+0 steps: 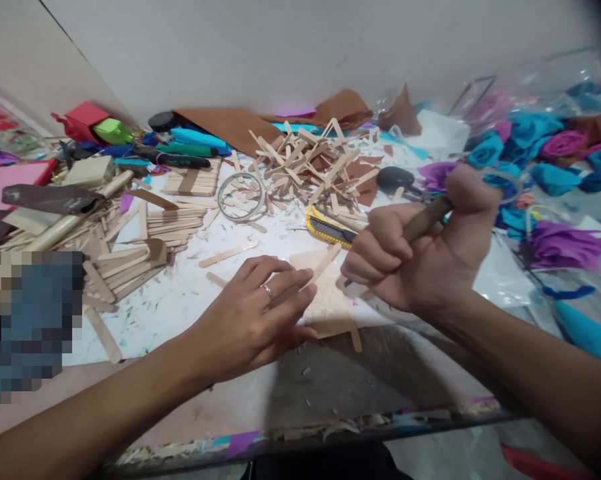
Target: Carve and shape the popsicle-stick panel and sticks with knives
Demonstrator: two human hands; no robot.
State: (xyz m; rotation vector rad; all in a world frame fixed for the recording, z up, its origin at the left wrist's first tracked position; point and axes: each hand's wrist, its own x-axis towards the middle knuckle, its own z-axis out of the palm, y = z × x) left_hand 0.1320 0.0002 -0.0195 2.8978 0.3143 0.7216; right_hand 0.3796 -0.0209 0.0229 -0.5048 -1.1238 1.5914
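My left hand (265,310) lies low over a thin tan board (330,320), fingers stretched out and the thumb apart. Its fingertips touch or lie close beside a wooden craft stick (326,262) that rests slantwise on the board. Raised to the right, my right hand (420,250) is closed around an olive-brown rod (425,219), with the thumb up near its upper end. The rod's lower part is hidden in the fist. Just left of that fist lies a yellow and black box cutter (328,228). Another craft stick (356,339) pokes out past the board's near edge.
A heap of craft sticks (305,163) stands at the back, beside a tape roll (241,197). More sticks (175,227) lie stacked at left, near a black marker (183,161). Blue and purple paper flowers (570,243) crowd the right. The table's front edge (280,437) is worn.
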